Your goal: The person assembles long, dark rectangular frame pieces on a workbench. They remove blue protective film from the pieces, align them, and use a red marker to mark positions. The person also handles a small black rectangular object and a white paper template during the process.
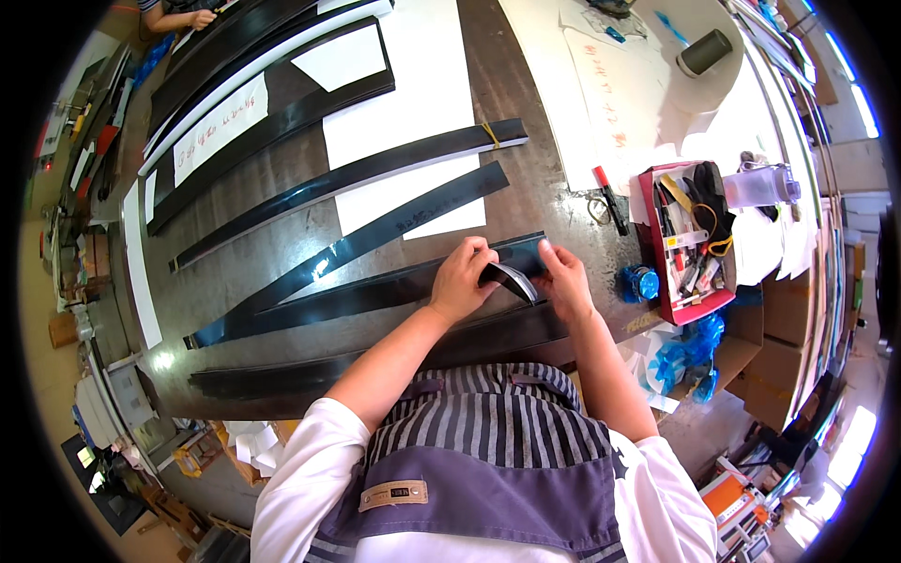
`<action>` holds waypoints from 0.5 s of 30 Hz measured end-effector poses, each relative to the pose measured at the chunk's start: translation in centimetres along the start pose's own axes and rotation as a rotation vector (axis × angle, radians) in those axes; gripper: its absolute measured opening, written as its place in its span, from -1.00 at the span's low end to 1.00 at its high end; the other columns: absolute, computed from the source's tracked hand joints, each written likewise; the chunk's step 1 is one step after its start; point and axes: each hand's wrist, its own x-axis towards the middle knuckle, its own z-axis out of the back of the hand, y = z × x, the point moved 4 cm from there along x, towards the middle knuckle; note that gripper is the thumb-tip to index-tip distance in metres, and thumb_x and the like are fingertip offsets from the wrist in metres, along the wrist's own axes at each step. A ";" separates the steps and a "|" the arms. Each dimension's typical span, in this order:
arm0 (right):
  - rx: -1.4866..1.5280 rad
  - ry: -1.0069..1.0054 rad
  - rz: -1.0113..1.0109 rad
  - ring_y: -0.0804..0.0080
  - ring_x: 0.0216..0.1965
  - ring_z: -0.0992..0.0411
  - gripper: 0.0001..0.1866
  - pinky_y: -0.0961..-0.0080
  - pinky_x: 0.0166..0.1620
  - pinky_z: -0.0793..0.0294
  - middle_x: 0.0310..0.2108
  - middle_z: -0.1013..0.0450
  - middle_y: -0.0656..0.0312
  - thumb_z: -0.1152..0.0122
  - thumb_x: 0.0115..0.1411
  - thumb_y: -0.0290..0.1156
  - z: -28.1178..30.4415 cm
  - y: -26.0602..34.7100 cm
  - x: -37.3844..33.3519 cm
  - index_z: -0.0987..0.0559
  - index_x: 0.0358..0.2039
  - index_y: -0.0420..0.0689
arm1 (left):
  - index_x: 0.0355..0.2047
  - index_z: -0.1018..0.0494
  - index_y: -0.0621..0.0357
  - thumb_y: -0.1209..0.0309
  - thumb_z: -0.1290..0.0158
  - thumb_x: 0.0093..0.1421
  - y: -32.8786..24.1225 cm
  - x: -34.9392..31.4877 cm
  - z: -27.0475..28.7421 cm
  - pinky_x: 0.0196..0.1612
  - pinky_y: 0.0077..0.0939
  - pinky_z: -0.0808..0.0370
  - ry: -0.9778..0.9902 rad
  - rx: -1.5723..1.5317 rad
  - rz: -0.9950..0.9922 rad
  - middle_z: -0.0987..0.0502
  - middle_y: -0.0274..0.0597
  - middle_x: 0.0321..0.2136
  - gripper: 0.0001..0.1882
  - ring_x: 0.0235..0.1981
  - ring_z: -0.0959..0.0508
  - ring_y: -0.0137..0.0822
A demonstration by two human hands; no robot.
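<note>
My left hand [465, 279] is closed on the right-hand part of a long glossy black strip [361, 289], which lies slanted across the table. Just right of it, my right hand [566, 281] pinches the strip's end with the thumb on top; the fingers underneath are partly hidden. Between the two hands a short shiny black piece [512, 281] curls up, and whether it belongs to the same strip I cannot tell. A second dark strip [413, 222] with faint writing crosses behind, its left end meeting the held one. Nearest my apron lies a stack of black strips [282, 364].
Farther back lie a tied bundle of strips [347, 180] and wider black panels [272, 127] with white paper on them. At right are a red box of tools [706, 298], a red-capped marker [611, 200], a blue-wrapped roll [639, 283] and a clear bottle [762, 187]. Another person's hand [203, 19] shows far left.
</note>
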 end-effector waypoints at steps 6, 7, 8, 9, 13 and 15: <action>-0.210 0.008 0.162 0.59 -0.48 -0.42 -0.82 0.63 -0.40 -0.43 -0.43 -0.52 0.29 -0.37 0.13 -0.49 -0.5 -1.0 0.3 -0.56 -0.30 -0.25 | -0.28 -0.38 0.06 0.51 -0.32 -0.15 -0.3 0.4 0.1 -0.18 -0.25 -0.49 0.003 -0.023 0.011 -0.43 -0.17 -0.23 -0.59 -0.19 -0.52 -0.07; -0.204 0.010 0.193 0.59 -0.47 -0.43 -0.81 0.63 -0.39 -0.44 -0.43 -0.53 0.28 -0.38 0.11 -0.50 -0.7 -0.9 0.1 -0.55 -0.30 -0.26 | -0.29 -0.38 0.06 0.51 -0.31 -0.15 -0.4 0.4 0.1 -0.18 -0.25 -0.49 0.008 -0.037 0.038 -0.43 -0.17 -0.23 -0.59 -0.19 -0.52 -0.07; -0.250 0.014 0.206 0.57 -0.44 -0.46 -0.78 0.63 -0.36 -0.46 -0.40 -0.54 0.26 -0.41 0.08 -0.52 -0.8 -0.8 0.2 -0.56 -0.29 -0.26 | -0.28 -0.38 0.06 0.51 -0.32 -0.15 -0.4 0.4 0.1 -0.18 -0.25 -0.50 0.003 -0.013 0.014 -0.43 -0.17 -0.23 -0.58 -0.19 -0.52 -0.07; -0.222 0.028 0.182 0.57 -0.45 -0.46 -0.77 0.63 -0.36 -0.46 -0.41 -0.54 0.26 -0.41 0.08 -0.50 -0.7 -0.8 0.1 -0.56 -0.28 -0.26 | -0.28 -0.38 0.06 0.51 -0.32 -0.15 -0.3 0.3 0.1 -0.18 -0.25 -0.50 -0.002 0.011 -0.009 -0.43 -0.17 -0.23 -0.58 -0.19 -0.52 -0.07; -0.039 0.038 0.031 0.56 -0.49 -0.42 -0.72 0.64 -0.39 -0.44 -0.44 -0.50 0.31 -0.39 0.15 -0.36 0.0 -0.4 -0.1 -0.55 -0.23 -0.25 | -0.25 -0.37 0.06 0.51 -0.32 -0.16 0.0 -0.1 -0.1 -0.17 -0.25 -0.50 0.009 0.025 -0.018 -0.43 -0.17 -0.23 -0.55 -0.18 -0.52 -0.06; 0.060 -0.006 -0.023 0.58 -0.49 -0.41 -0.76 0.65 -0.38 -0.43 -0.45 -0.50 0.31 -0.37 0.16 -0.39 -0.2 -0.1 -0.2 -0.56 -0.24 -0.25 | -0.25 -0.37 0.06 0.51 -0.32 -0.16 -0.1 0.1 0.0 -0.17 -0.25 -0.50 0.002 0.009 -0.033 -0.43 -0.17 -0.23 -0.54 -0.18 -0.52 -0.06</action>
